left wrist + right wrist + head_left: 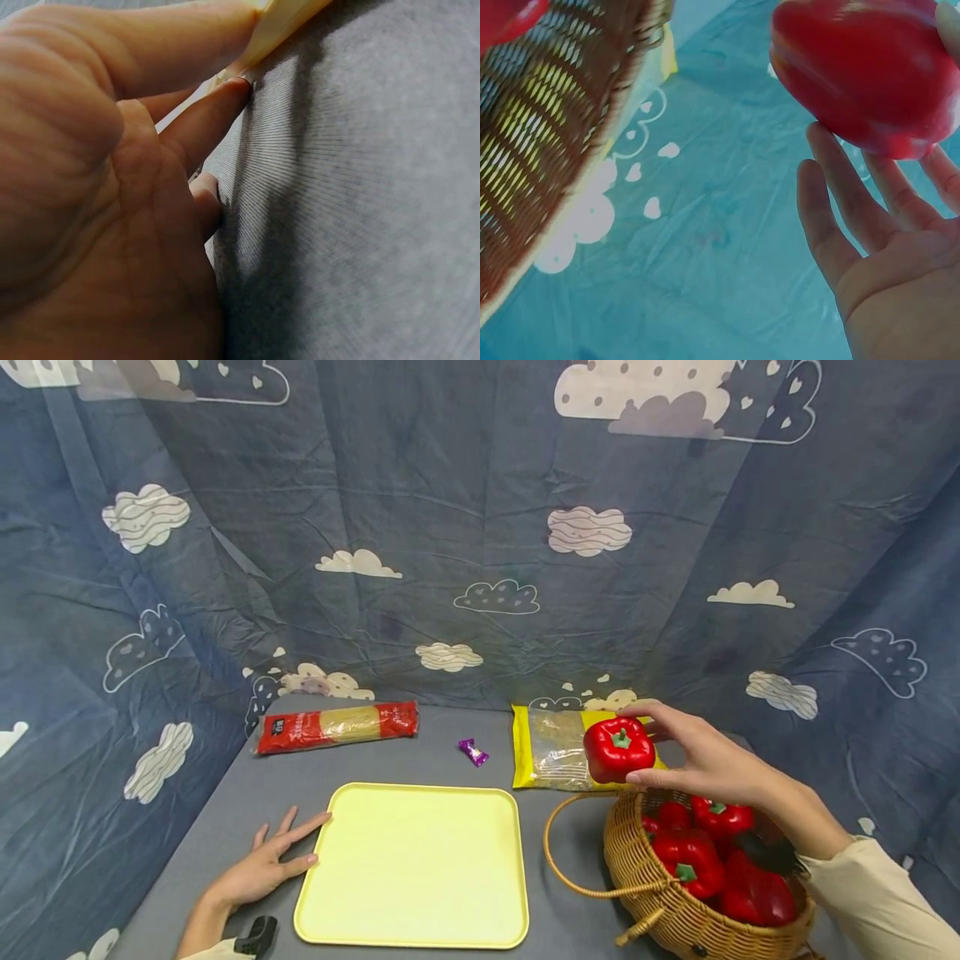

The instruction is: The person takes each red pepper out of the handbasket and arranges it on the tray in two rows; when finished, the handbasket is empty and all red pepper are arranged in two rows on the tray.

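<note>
My right hand (701,756) grips a red bell pepper (619,749) between thumb and fingers, above the far rim of a wicker basket (630,852). In the right wrist view the same bell pepper (870,75) rests against the fingertips, beside the basket's woven wall. Several more red peppers (693,860) lie inside the basket, partly covered by the right forearm. At the left, my left hand (255,868) has its fingers spread, with thumb and index fingertip at the left rim of a pale yellow tray (412,935).
A red pack of noodles (348,727) lies at the back left of the grey table. A small purple wrapped candy (473,752) is behind the tray. The yellow-edged clear bag (555,747) lies behind the basket, partly hidden by the held pepper. A cloud-patterned curtain (450,527) encloses the table.
</note>
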Demonstrator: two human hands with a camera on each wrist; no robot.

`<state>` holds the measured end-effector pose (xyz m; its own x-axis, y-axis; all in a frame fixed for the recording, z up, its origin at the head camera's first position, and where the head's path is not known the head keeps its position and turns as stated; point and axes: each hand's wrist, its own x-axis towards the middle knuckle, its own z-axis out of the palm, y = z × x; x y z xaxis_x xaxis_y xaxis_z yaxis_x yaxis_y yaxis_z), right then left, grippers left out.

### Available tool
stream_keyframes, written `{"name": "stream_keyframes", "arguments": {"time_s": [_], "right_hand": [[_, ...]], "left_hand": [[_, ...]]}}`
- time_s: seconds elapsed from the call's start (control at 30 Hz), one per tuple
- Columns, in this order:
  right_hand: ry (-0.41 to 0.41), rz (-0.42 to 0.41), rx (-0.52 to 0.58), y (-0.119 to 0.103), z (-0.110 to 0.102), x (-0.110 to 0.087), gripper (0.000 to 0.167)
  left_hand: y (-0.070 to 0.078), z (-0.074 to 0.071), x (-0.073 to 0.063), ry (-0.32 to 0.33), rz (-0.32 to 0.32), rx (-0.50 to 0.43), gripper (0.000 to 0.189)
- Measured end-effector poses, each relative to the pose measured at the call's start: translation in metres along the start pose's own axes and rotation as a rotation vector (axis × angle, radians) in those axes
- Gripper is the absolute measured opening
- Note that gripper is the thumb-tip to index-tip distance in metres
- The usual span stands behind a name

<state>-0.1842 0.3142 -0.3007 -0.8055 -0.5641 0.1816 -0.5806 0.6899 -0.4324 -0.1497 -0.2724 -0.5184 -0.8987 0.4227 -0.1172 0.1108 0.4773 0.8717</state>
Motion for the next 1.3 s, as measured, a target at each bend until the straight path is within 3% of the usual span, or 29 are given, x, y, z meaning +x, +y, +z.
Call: {"name": "stream_keyframes", "arguments": {"time_s": [0.2, 0.83, 1.3], "right_hand": [[0.003, -0.038, 0.012, -0.006, 0.011, 0.012, 0.073], [-0.049, -0.053, 0.097, -0.041, 0.036, 0.052, 0.077], [-0.101, -0.142, 0.127, -0.070, 0.066, 0.092, 0.076]], "left_hand": [[0.002, 0.000, 0.000, -0.006, -0.017, -0.012, 0.066], [0.005, 0.000, 0.001, -0.006, -0.055, -0.003, 0.069], [0.000, -0.001, -0.001, 0.023, -0.008, 0.016, 0.063]]}}
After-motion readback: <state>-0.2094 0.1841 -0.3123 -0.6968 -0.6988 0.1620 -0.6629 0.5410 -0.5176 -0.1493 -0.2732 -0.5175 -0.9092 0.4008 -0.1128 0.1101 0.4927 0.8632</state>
